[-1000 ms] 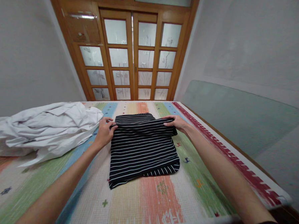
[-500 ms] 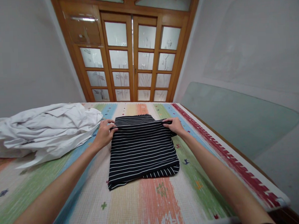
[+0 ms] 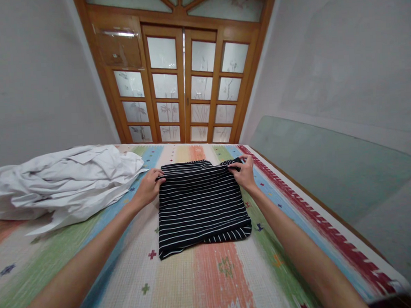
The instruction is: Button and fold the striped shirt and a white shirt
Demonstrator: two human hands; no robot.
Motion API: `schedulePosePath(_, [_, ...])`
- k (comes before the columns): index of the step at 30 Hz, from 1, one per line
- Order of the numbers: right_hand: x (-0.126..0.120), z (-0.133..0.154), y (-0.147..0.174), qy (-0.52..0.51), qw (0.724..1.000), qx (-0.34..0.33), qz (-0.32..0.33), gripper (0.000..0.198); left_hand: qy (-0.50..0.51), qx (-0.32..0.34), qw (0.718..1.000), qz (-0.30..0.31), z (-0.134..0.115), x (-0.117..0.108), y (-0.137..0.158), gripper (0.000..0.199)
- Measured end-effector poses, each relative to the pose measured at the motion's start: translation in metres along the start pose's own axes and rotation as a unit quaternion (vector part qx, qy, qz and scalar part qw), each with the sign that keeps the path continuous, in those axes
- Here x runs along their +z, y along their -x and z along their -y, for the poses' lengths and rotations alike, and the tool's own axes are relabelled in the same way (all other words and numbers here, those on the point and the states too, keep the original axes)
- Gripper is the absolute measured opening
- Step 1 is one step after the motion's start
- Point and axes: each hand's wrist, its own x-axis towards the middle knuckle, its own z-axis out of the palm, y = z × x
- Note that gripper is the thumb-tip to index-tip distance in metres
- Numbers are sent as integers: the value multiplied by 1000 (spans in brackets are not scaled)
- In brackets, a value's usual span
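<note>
A black garment with thin white stripes (image 3: 201, 205) lies folded into a rough square on the colourful striped mat (image 3: 212, 282). My left hand (image 3: 148, 187) pinches its far left corner. At the far right corner, my right hand (image 3: 243, 171) grips the cloth edge. Both arms reach forward over the mat, one on each side of the garment.
A crumpled heap of white cloth (image 3: 62, 180) lies on the left of the mat, close to my left hand. Wooden doors with frosted glass panes (image 3: 184, 81) stand behind. The mat's red-patterned right edge (image 3: 334, 239) borders a drop to a pale green floor (image 3: 330, 166).
Both hands have carried the garment's upper fold a little farther away, toward its far edge. The camera has tilted slightly.
</note>
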Motion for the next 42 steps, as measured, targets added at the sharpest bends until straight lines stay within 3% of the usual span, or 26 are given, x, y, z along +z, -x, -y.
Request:
schedulePosePath(3, [-2,1,-3,-24,1000,-12,-13,8,11,-6,1000,0,-1,1,0,12])
schedulePosePath(9, [-2,2,3,-25,991,11,133,15,14,-46,999,25,-4,0,1,14])
schedulePosePath(12, [-5,4,5,15,988,-4,153,17,11,-58,998,33,-7,-2,1,16])
schedulePosePath(17, [-23,19,-13,56,988,-65,125,16,50,-75,996,23,-16,-18,-5,20])
schedulePosePath(21, [-52,45,-40,64,990,-102,74,15,145,-111,983,-5,-32,-44,-14,31])
schedulePosePath(27, [-106,93,-74,55,990,-126,13,14,333,-149,928,-70,-68,-95,-35,47])
schedulePosePath(31, [-113,97,-102,47,990,-127,36,15,390,-201,897,-57,-68,-109,-60,46])
schedulePosePath(34, [-86,75,-117,76,985,-103,113,18,384,-253,888,-29,-44,-89,-75,46])
schedulePosePath(36, [-58,55,-114,108,970,-70,206,20,329,-299,896,20,-23,-63,-75,44])
schedulePosePath(39, [-16,28,-87,152,916,16,370,21,136,-335,924,126,7,-18,-61,38])
schedulePosePath(40, [-6,21,-75,162,896,42,412,22,101,-336,928,129,14,-5,-54,35])
schedulePosePath(42, [9,11,-50,162,889,40,427,24,52,-312,943,105,25,15,-41,23])
